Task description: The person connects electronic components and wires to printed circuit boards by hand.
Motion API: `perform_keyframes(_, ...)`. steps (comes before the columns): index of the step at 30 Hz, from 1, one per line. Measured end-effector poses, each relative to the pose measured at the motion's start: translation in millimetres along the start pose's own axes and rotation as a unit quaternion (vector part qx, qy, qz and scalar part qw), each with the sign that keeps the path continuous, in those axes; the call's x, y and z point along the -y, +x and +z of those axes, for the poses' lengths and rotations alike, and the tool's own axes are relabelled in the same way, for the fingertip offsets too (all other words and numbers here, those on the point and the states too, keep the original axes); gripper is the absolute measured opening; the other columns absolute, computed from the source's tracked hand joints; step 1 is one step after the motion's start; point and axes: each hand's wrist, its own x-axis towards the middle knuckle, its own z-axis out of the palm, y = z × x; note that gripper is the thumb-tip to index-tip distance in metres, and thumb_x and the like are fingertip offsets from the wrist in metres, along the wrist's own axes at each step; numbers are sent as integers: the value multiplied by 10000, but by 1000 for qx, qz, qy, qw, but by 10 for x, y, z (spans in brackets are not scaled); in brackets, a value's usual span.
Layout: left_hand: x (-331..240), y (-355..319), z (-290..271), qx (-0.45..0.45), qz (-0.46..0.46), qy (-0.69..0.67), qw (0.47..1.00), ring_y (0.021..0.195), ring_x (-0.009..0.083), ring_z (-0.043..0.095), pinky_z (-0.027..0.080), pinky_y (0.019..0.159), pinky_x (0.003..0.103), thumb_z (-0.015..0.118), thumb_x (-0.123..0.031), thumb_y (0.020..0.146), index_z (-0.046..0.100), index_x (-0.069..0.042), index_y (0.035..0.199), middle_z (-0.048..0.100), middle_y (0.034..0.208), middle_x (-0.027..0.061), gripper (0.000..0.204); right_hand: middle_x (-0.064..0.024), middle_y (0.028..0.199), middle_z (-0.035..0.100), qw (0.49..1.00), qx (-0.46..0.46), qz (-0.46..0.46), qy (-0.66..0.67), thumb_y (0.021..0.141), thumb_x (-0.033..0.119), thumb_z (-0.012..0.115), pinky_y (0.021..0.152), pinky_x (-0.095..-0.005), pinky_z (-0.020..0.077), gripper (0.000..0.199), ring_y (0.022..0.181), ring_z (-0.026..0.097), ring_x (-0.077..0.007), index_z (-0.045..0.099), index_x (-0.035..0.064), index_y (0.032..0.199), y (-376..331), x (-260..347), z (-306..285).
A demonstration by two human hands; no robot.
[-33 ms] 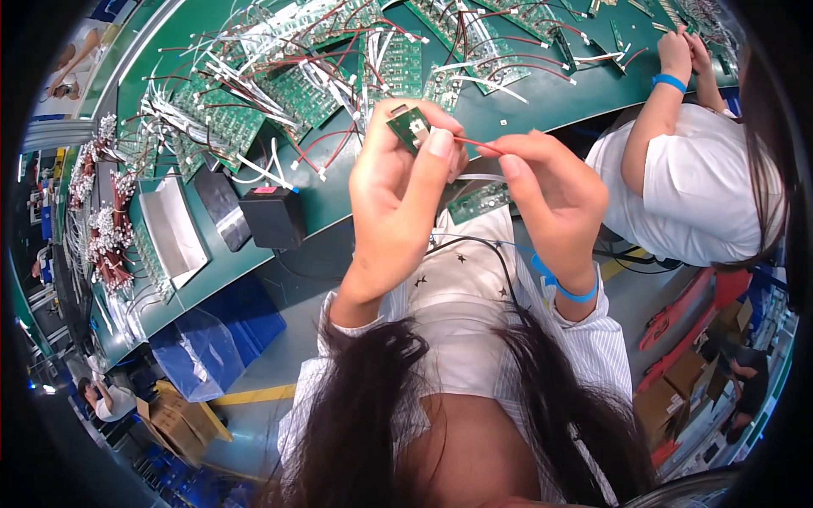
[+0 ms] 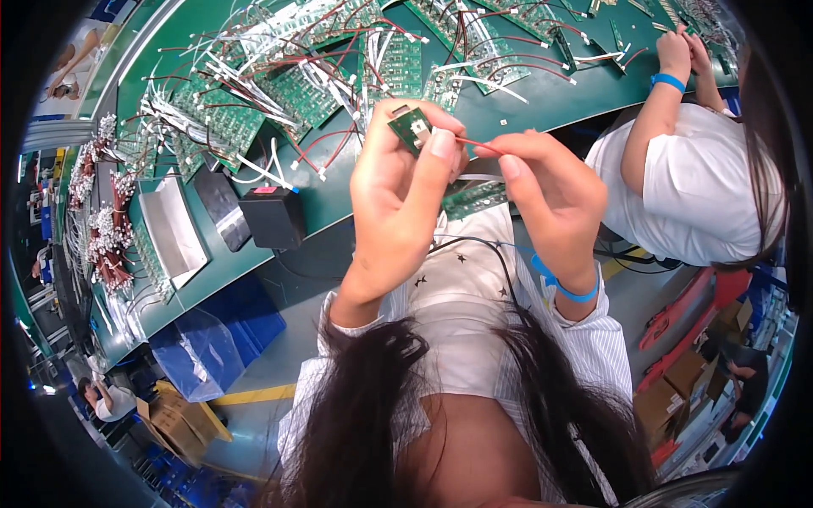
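Green small circuit board (image 2: 412,127), pinched in left hand (image 2: 398,199) grip, raised above green surface (image 2: 525,97). Red wire (image 2: 478,146): right hand (image 2: 550,195) grip narrow, pinching it, tip meeting board. Loose boards with wires (image 2: 279,80) heaped beyond.

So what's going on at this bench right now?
A person holds a small green circuit board up in the left hand and pinches a thin red wire in the right hand, its end meeting the board. Beyond the hands, the green workbench is strewn with more circuit boards with red and white wires. A co-worker in a white shirt works at the bench alongside.
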Motion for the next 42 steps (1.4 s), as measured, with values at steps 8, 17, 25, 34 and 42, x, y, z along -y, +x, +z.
perform_keyframes(8,-67,-18,23,22,-38,-5,999,722,55,395,354,672,185,382,-98,897,422,4,1081,449,822,14,214,-11,685,582,1000,-8,-4,8,785,-18,561,429,-139,295,87,533,439,6,569,-27,871,60,57,78)
perform_keyframes(17,-21,-3,9,11,31,137,990,751,65,429,379,698,199,331,-88,916,439,34,1142,458,828,17,279,-65,631,564,989,-64,-98,-86,769,-17,568,408,-191,331,52,466,462,-59,581,-16,820,89,48,146)
perform_keyframes(25,-24,-3,25,-19,70,248,966,744,77,498,424,670,202,366,-56,906,492,50,1096,502,860,47,251,-38,538,519,993,-43,-45,-96,756,-10,587,376,-199,292,41,403,393,-52,592,-7,797,50,103,135)
perform_keyframes(34,11,-4,63,-22,105,259,960,726,97,500,424,626,213,386,-21,884,511,52,1078,505,858,69,242,27,529,453,998,-67,-5,-19,703,-21,647,401,-165,255,156,450,327,-8,594,2,848,90,72,131)
perform_keyframes(42,186,16,87,-28,259,424,867,644,163,481,408,542,249,457,119,763,517,48,1096,501,839,131,346,62,521,394,994,-110,18,11,676,-46,671,410,-145,204,173,467,273,16,623,8,833,49,75,221)
